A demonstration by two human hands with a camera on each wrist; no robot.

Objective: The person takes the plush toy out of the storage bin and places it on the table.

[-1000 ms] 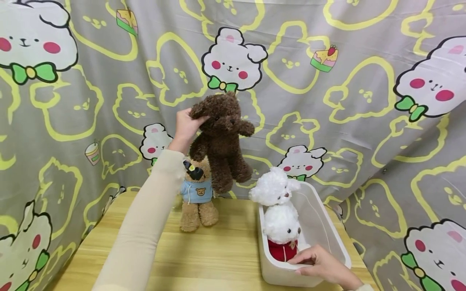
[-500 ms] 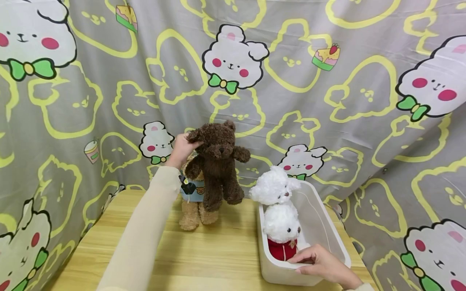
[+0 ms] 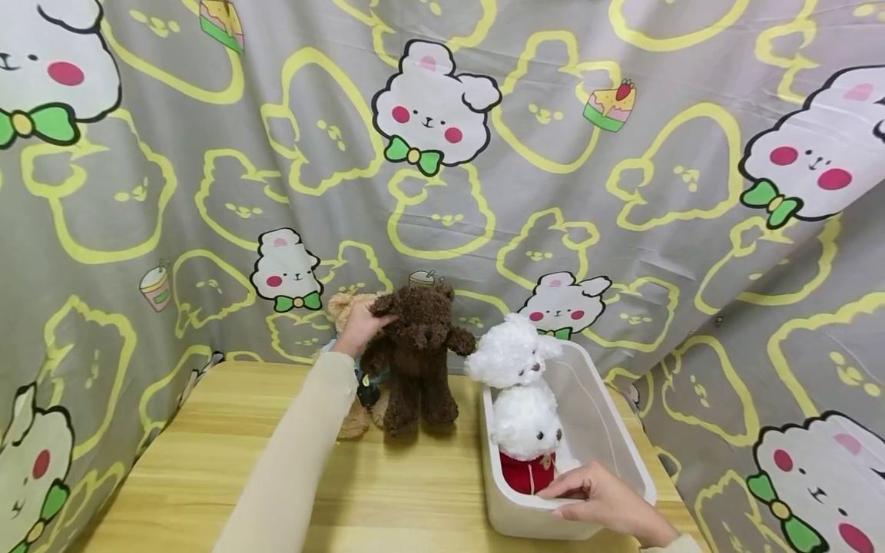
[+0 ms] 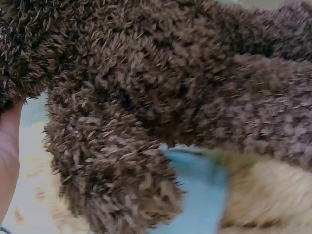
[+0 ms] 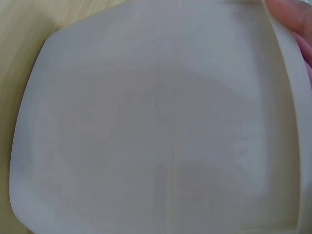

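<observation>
My left hand (image 3: 362, 326) grips the dark brown teddy bear (image 3: 418, 369) by the side of its head. The bear is upright, its feet right at the tabletop near the back edge. Behind my hand and the brown bear, a tan teddy bear (image 3: 354, 426) in a blue top is mostly hidden; its blue top (image 4: 200, 190) shows past the brown fur in the left wrist view. My right hand (image 3: 601, 499) pinches the near rim of a white plastic bin (image 3: 539, 522). Two white plush toys sit in it, the front one (image 3: 525, 422) wearing a red top.
The second white plush (image 3: 508, 353) leans over the bin's left rim at the back. A wooden table (image 3: 394, 491) carries everything. Grey curtain (image 3: 442, 223) with cartoon prints hangs close behind and on both sides.
My left hand has lowered the brown bear from the air to the tabletop, in front of and beside the tan bear. My right hand stays at the bin's rim.
</observation>
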